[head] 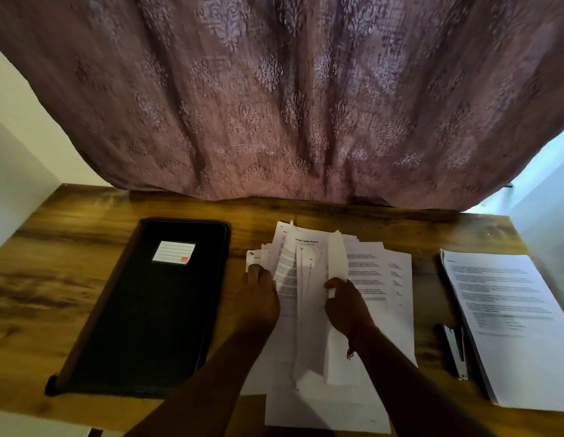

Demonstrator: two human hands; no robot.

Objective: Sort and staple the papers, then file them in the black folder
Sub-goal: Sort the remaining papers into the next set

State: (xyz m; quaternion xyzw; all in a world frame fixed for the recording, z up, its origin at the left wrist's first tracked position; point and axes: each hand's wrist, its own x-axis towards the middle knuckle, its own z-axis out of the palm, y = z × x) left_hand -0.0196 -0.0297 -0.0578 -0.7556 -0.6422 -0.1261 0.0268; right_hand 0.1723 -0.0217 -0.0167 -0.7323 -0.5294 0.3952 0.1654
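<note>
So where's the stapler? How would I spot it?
Start at the wooden desk and go to its right side, where a neat stack of printed sheets lies. The stapler rests just left of that stack: small, dark and narrow with a silver strip, the only thing there that is not paper.

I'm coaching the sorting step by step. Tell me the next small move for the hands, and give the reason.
Probably lift out the sheet that the right hand pinches and lay it on the separate stack at the right. Both hands are in the loose pile, the left hand holding its other sheets; the stapler lies untouched and the black folder is closed, so sorting seems unfinished.
</note>
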